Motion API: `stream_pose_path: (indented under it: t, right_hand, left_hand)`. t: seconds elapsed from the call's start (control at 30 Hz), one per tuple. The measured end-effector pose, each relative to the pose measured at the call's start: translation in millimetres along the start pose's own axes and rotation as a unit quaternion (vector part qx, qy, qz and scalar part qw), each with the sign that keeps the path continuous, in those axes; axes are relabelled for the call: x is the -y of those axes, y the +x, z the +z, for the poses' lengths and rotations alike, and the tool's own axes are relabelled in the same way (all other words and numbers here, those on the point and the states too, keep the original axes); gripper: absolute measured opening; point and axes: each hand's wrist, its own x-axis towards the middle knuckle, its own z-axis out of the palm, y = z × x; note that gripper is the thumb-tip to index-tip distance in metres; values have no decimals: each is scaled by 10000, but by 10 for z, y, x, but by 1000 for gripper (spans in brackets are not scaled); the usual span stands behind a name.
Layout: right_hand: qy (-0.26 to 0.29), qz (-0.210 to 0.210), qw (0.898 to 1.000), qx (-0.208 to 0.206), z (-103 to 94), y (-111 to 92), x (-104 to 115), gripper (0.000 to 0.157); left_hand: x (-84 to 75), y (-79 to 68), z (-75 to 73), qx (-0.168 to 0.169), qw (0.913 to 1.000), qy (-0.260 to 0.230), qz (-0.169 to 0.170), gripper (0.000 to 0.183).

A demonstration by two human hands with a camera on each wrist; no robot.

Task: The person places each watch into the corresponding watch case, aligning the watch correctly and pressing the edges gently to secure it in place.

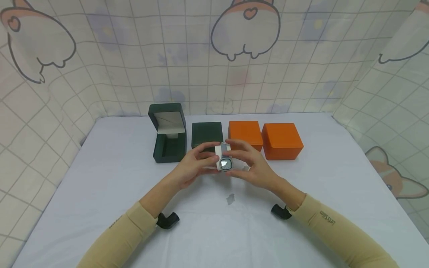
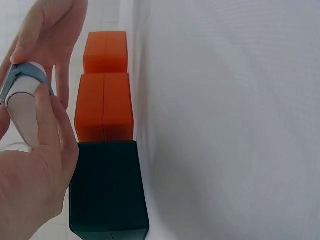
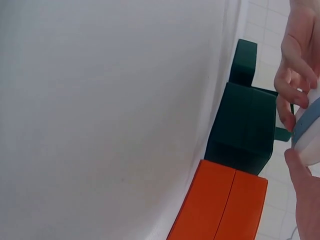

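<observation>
A wristwatch [image 1: 226, 163] with a square face and a blue-grey strap [image 2: 31, 70] is around a white watch cushion [image 1: 218, 152], held up in front of the boxes. My left hand [image 1: 192, 163] grips the cushion from its left side, thumb toward me. From the other side, my right hand [image 1: 256, 165] holds the watch between its thumb and fingers, at the case and strap. In the right wrist view the strap [image 3: 307, 120] curves across the white cushion, which the frame edge cuts off.
Behind the hands stand an open green box [image 1: 169, 145] with its lid up, a closed green box [image 1: 207, 133] and two closed orange boxes [image 1: 245, 133]. A small grey scrap [image 1: 230, 199] lies on the white tablecloth [image 1: 214, 238]. Tile-patterned curtains surround the table.
</observation>
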Motion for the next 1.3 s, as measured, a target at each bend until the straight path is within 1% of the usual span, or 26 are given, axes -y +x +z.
stream_pose_path:
  t: [0.2,0.4,0.57,0.77,1.03,1.3]
  right_hand:
    - [-85,-129,9999,-13,-9,0,-3,51]
    - [-95,-66,9999,-24,7,9,-14,50]
    - [-74,130,9999,-69,33,20,-12,51]
    - [208,371,9990,-110,52,27,-3,51]
    - [422,715,9963,-212,55,36,25,48]
    - [554,1083,9924,-193,70,28,22,49]
  left_hand:
    - [6,6,-11,39,10000,-9,38,52]
    - [-1,5,-5,48,9999,40,90,53]
    - [-4,13,-3,-8,9999,91,91,52]
    - [-29,11,10,-82,9998,161,101,53]
    - [-38,0,14,-22,9996,208,206,56]
    - [-27,-5,8,13,9991,317,278,56]
